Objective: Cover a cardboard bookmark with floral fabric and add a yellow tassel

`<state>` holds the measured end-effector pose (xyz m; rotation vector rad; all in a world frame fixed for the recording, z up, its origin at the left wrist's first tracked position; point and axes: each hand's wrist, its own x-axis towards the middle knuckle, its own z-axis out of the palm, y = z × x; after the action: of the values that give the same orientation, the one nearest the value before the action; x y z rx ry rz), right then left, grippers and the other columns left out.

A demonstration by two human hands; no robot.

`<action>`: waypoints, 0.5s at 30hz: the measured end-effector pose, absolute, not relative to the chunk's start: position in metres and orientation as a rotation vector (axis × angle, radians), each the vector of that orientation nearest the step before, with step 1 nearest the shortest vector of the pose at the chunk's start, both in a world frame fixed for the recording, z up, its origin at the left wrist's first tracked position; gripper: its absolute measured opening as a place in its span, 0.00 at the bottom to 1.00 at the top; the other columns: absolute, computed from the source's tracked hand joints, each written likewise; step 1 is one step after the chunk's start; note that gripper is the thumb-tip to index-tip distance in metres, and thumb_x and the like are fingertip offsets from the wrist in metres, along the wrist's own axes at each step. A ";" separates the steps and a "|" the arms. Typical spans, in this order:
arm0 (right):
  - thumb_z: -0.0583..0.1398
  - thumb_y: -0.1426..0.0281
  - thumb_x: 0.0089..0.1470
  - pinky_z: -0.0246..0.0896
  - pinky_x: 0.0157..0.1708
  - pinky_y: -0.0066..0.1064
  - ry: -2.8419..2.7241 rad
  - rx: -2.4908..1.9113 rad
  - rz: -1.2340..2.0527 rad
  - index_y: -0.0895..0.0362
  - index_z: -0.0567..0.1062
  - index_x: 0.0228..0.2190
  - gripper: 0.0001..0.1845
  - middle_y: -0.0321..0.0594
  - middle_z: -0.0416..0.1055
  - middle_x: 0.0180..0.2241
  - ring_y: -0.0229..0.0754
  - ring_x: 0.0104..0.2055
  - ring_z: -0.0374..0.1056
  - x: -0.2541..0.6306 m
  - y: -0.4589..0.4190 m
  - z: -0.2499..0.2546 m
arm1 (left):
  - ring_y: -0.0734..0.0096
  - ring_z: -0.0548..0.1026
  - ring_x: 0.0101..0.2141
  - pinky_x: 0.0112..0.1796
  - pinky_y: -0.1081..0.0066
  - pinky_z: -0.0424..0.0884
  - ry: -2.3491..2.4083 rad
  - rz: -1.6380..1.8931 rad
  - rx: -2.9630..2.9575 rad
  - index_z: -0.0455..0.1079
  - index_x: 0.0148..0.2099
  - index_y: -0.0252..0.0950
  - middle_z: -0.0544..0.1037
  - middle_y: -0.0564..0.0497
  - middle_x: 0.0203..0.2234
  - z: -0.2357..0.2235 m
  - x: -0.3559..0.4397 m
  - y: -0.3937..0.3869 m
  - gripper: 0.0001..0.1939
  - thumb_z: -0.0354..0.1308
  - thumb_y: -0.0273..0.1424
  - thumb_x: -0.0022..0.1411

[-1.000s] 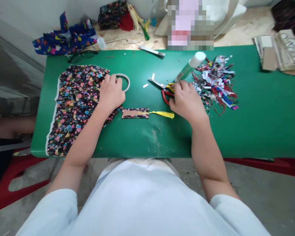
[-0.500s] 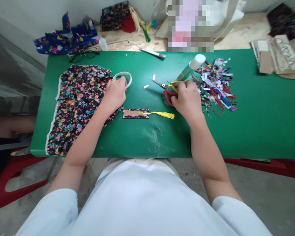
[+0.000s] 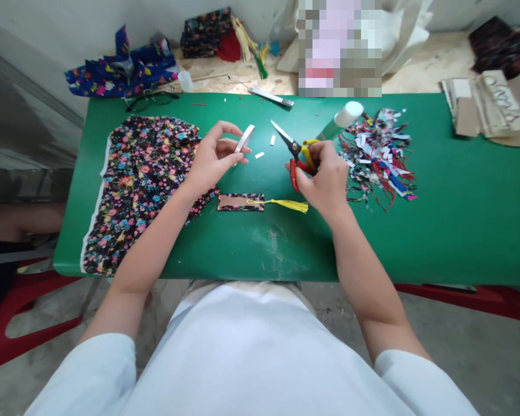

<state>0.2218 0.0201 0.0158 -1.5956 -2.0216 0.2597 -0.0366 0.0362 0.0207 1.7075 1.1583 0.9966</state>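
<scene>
My left hand pinches a white roll of tape between thumb and fingers, turned nearly edge-on above the green table. Scissors with one red and one yellow handle are gripped in my right hand, blades pointing to the upper left. Between and below my hands lies a flat bookmark with a brown middle and floral cloth border. A yellow tassel lies across it, its loop on the right part. Black floral cloth spreads beneath my left forearm. Small white scraps sit between my hands.
A glue stick stands beyond my right hand, beside a heap of cloth and paper scraps. A utility knife and eyeglasses lie along the table's far edge. Card pieces are at the far right.
My left hand has lifted the tape roll off the cloth's edge, moved it right and turned it edge-on. My right hand has raised the scissors and shifted slightly left.
</scene>
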 end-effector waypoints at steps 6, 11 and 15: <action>0.55 0.54 0.62 0.67 0.41 0.47 -2.091 -1.582 0.339 0.54 0.68 0.53 0.24 0.49 0.74 0.38 0.55 0.39 0.71 0.216 0.012 0.023 | 0.62 0.83 0.46 0.46 0.59 0.81 1.055 1.005 1.659 0.59 0.60 0.44 0.82 0.49 0.43 0.028 -0.024 0.026 0.26 0.62 0.39 0.63; 0.48 0.52 0.66 0.66 0.39 0.47 -2.116 -1.585 0.355 0.53 0.67 0.57 0.26 0.50 0.74 0.39 0.53 0.38 0.70 0.212 0.005 0.029 | 0.61 0.84 0.44 0.46 0.58 0.82 0.937 0.960 1.616 0.62 0.59 0.45 0.82 0.51 0.42 0.031 -0.015 0.014 0.28 0.64 0.46 0.61; 0.45 0.51 0.69 0.67 0.38 0.45 -2.016 -1.522 0.332 0.53 0.66 0.57 0.26 0.50 0.73 0.41 0.51 0.39 0.71 0.208 0.005 0.020 | 0.61 0.84 0.43 0.47 0.57 0.82 0.883 0.905 1.616 0.65 0.58 0.46 0.82 0.53 0.37 0.032 -0.011 0.007 0.28 0.66 0.47 0.59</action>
<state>0.2082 0.0048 0.0204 -1.5221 -2.0163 0.3321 -0.0109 0.0070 0.0320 1.6163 0.8832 0.9051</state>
